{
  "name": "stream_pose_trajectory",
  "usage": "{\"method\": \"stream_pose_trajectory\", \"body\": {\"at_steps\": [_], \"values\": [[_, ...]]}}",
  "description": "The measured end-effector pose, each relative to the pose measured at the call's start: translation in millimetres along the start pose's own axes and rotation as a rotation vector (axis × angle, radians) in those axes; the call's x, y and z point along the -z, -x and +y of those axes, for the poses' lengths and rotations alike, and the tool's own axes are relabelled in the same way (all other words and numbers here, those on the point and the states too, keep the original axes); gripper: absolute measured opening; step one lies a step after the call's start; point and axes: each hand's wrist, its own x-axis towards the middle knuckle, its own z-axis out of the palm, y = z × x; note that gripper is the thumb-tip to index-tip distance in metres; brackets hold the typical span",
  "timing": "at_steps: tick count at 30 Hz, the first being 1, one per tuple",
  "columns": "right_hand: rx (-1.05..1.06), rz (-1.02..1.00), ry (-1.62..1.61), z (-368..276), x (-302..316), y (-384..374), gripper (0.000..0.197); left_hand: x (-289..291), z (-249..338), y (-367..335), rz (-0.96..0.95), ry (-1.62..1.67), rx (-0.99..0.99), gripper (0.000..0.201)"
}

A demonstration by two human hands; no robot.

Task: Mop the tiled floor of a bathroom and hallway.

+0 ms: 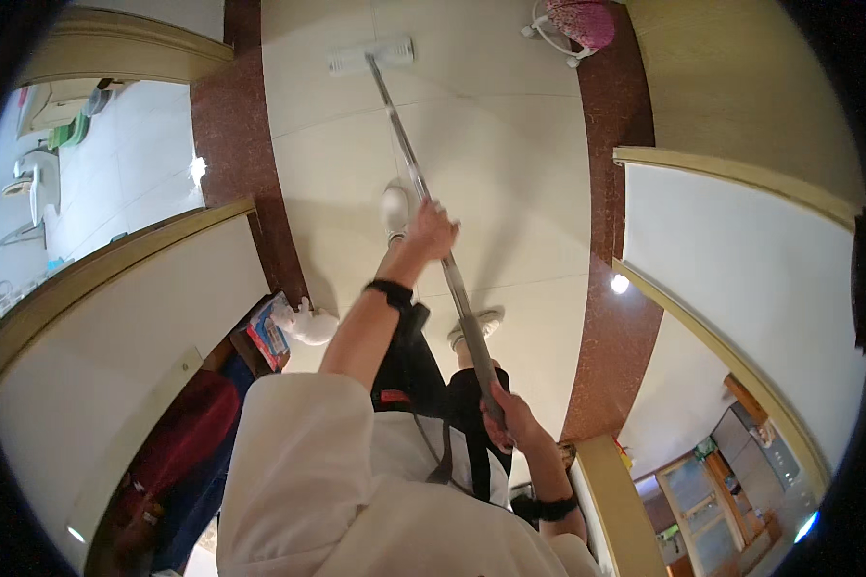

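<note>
A mop with a long metallic pole (pixel 405 142) slants from my waist out across the floor. Its flat white head (pixel 370 56) lies on the pale tiles at the far side, ahead of my feet. Partway down the pole, my left hand (pixel 433 231) is wrapped round it, the arm stretched forward. My right hand (pixel 512 417) grips the thicker grey upper end, close to my body. Both wrists carry black bands. My white shoes show on the floor, one (pixel 394 210) left of the pole and the other partly behind it.
Dark red-brown borders (pixel 618 207) edge the tiles on both sides. At the far right stands a wheeled white base with a pink seat (pixel 582 21). A white figurine (pixel 307 323) sits at left beside a box (pixel 267 332). Doorways open on both sides.
</note>
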Motion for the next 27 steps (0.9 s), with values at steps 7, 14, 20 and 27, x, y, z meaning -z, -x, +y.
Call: {"method": "stream_pose_trajectory", "body": {"at_steps": [7,14,20,27], "values": [[-0.272,0.083,-0.034,171,127,137,0.049,-77,207,135,-0.158,0.276,-0.37,0.045],[-0.383,0.172,-0.229,241,139,218,0.045,-77,299,213,-0.254,0.437,-0.385,0.044],[-0.062,0.112,-0.123,202,116,131,0.037,-88,217,140,0.188,0.196,-0.157,0.04],[0.228,0.093,-0.071,-7,39,-26,0.043,6,36,-64,0.248,0.119,0.04,0.036]]}}
